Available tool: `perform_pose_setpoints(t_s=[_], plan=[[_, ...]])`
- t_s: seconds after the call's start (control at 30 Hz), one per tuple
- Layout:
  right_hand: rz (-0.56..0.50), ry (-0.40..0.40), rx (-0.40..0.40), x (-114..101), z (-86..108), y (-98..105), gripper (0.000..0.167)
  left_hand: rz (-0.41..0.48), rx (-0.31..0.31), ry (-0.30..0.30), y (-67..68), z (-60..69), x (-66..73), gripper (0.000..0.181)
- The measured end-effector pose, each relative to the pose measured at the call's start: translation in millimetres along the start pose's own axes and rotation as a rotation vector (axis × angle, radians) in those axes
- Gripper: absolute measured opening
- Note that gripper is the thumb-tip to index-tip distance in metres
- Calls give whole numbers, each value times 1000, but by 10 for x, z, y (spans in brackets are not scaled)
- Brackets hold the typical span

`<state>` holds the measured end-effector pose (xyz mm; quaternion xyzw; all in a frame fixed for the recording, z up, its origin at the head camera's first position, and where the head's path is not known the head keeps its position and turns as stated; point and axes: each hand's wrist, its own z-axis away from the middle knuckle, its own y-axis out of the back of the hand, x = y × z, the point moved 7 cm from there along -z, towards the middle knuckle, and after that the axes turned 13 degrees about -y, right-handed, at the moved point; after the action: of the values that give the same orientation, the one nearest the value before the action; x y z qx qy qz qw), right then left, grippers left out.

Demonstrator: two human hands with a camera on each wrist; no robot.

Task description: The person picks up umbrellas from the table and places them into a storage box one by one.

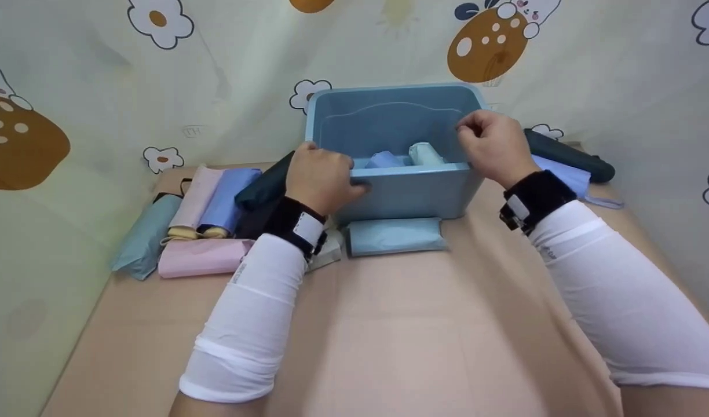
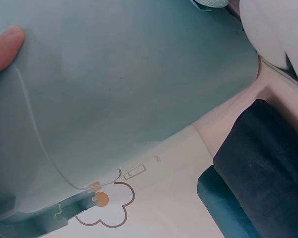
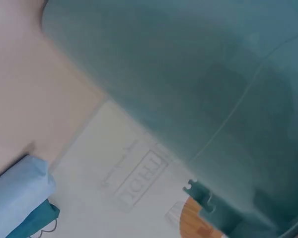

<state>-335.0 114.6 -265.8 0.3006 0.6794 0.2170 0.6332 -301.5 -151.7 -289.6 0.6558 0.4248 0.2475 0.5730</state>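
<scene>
A blue-grey plastic bin (image 1: 406, 194) is at the back of the table, between both hands. My left hand (image 1: 320, 179) grips its rim at the front left corner; the thumb (image 2: 7, 47) shows against the wall in the left wrist view. At the front right corner my right hand (image 1: 496, 145) holds the rim with curled fingers. Inside the bin are a periwinkle roll (image 1: 384, 160) and a pale green roll (image 1: 426, 154). A light blue wrapped packet (image 1: 396, 236) lies just in front of the bin. In the right wrist view the bin's side (image 3: 179, 74) hides the right fingers.
Left of the bin lie a teal packet (image 1: 146, 237), a pink roll (image 1: 195, 200), a blue roll (image 1: 230, 197), a pink packet (image 1: 204, 258) and dark rolls (image 1: 265, 185). A dark green roll (image 1: 572, 156) and periwinkle roll (image 1: 563, 174) lie right. A patterned wall covering (image 1: 238, 69) stands behind.
</scene>
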Motion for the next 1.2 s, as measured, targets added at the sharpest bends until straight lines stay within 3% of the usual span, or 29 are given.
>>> perform_pose_setpoints(t_s=[0.3, 0.43, 0.67, 1.2], plan=[[-123, -66, 109, 270, -110, 170, 39, 2, -9, 4, -6, 3, -23, 51], [-112, -155, 126, 454, -169, 252, 43, -1, -18, 2, -8, -1, -24, 51], [-15, -221, 81, 671, -259, 315, 49, -2, -8, -1, -5, 4, -31, 52], [232, -280, -141, 1031, -360, 179, 67, 32, -23, 5, 2, -6, -25, 51]])
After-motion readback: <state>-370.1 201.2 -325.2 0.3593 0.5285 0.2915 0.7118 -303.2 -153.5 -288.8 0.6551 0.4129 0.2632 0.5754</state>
